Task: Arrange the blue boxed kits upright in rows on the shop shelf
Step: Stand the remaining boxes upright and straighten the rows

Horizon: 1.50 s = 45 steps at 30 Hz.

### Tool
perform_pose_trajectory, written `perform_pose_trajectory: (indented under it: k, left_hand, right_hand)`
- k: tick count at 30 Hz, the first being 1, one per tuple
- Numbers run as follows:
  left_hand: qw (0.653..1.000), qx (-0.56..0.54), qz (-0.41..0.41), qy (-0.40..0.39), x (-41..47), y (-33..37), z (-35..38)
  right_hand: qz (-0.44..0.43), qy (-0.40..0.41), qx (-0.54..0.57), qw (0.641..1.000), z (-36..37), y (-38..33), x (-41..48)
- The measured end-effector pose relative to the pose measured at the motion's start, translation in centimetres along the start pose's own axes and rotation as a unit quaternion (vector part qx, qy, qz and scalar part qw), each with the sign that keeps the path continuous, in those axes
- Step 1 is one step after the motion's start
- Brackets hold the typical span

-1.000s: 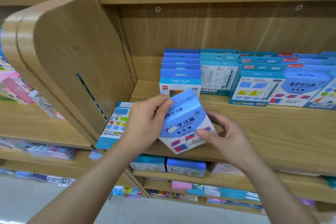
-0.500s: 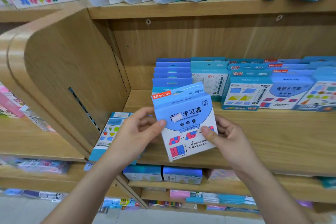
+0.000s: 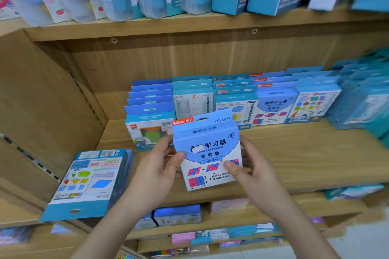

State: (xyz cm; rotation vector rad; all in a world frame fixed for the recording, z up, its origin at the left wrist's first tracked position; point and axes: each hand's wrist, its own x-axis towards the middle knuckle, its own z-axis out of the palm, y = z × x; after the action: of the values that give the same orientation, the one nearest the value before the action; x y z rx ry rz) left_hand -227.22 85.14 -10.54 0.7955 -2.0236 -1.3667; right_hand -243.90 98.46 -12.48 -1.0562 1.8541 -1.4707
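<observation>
I hold a blue boxed kit (image 3: 207, 149) upright, face toward me, above the front of the wooden shelf (image 3: 305, 157). My left hand (image 3: 156, 169) grips its left edge with the thumb on the front. My right hand (image 3: 247, 169) grips its right edge, thumb on the lower front. Behind it, rows of blue kits (image 3: 233, 99) stand upright along the back of the shelf. Another blue kit (image 3: 88, 183) lies flat, back side up, at the shelf's left front corner, overhanging the edge.
A wooden side panel (image 3: 48, 99) closes the shelf on the left. The shelf above (image 3: 189, 25) carries upright plastic cases and blue boxes. Lower shelves (image 3: 231, 216) hold more boxed goods. Bare wood shows on the shelf's front right.
The kit has turned from tilted to upright with its front facing me, and both hands have carried it up and toward the standing rows. My view has moved closer to the shelf.
</observation>
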Motion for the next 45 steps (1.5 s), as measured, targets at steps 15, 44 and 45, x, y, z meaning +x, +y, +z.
perform_pose_trajectory:
  k: [15,44,45]
  left_hand:
    - [0.985,0.127,0.116,-0.026,6.5,4.3,18.5]
    - [0.769,0.597,0.187,0.131,16.3,3.6,22.7]
    - [0.766,0.603,0.182,0.131,16.7,3.6,22.6]
  right_hand:
    - [-0.144,0.018,-0.279,0.949,-19.4,2.8,3.8]
    - [-0.229,0.125,-0.442,0.858,-23.4,7.8,15.3]
    - [-0.226,0.124,-0.447,0.857,-23.6,7.9,15.5]
